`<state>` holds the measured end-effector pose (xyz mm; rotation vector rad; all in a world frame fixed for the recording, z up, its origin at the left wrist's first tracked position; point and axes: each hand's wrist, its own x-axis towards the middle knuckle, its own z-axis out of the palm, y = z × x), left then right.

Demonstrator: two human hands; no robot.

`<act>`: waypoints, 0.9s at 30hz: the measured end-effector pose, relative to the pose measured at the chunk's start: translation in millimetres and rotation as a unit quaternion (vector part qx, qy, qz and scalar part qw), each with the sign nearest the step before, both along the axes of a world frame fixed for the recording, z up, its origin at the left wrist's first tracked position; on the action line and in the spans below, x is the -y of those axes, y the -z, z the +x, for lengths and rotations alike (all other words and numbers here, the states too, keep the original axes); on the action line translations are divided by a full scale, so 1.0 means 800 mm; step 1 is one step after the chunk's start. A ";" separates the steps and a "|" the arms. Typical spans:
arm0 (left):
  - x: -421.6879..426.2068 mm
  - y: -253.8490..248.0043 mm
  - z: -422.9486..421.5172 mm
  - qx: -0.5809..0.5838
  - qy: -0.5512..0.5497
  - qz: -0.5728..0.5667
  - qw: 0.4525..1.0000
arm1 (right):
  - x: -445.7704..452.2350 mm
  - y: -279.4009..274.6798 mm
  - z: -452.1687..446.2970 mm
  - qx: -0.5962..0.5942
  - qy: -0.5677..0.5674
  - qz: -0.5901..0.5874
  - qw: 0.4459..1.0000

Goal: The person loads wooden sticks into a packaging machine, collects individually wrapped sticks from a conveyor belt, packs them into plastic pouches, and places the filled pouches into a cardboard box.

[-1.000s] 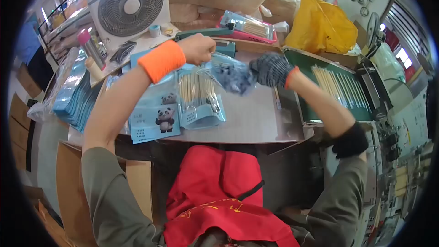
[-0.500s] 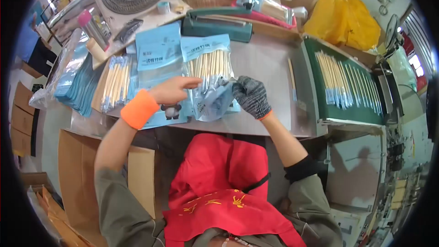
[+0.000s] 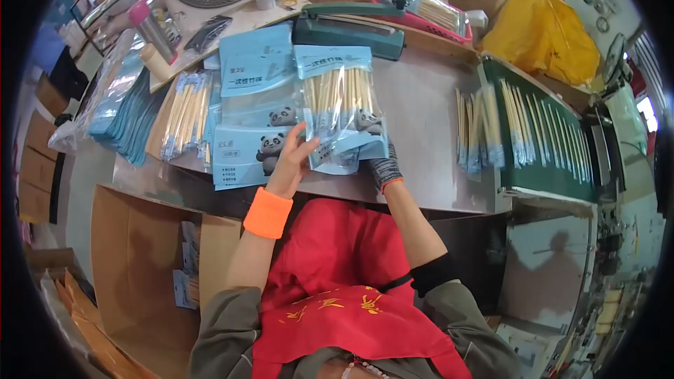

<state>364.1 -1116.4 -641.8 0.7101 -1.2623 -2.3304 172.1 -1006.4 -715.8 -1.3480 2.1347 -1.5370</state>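
A clear-and-blue bag of chopsticks, printed with a panda, lies in front of me on the metal table. My left hand, bare with an orange wristband, holds the bag's lower left edge, thumb over the front. At the lower right corner is my right hand in a grey knit glove; its fingers are largely hidden behind the bag and seem to grip it. Left of the bag lie flat blue bags with panda prints.
Wrapped chopsticks lie at left beside stacked blue bags. A green heat sealer stands behind. Loose, blurred chopsticks are beside the green conveyor at right. A cardboard box sits below left.
Both hands have moved down to the bag's lower corners. The bag's bottom now lies flatter. More chopsticks have appeared beside the conveyor. The whole view has shifted slightly.
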 end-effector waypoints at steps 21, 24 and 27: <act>-0.102 0.045 0.023 0.086 0.020 0.016 0.996 | -0.254 -0.124 0.105 0.360 -0.066 0.148 0.919; -0.097 0.035 0.057 0.081 0.163 0.165 0.969 | -0.266 -0.123 0.099 0.134 0.087 0.077 0.984; -0.116 0.051 0.082 0.011 0.195 0.239 0.951 | -0.222 -0.097 0.115 0.153 0.105 0.080 0.979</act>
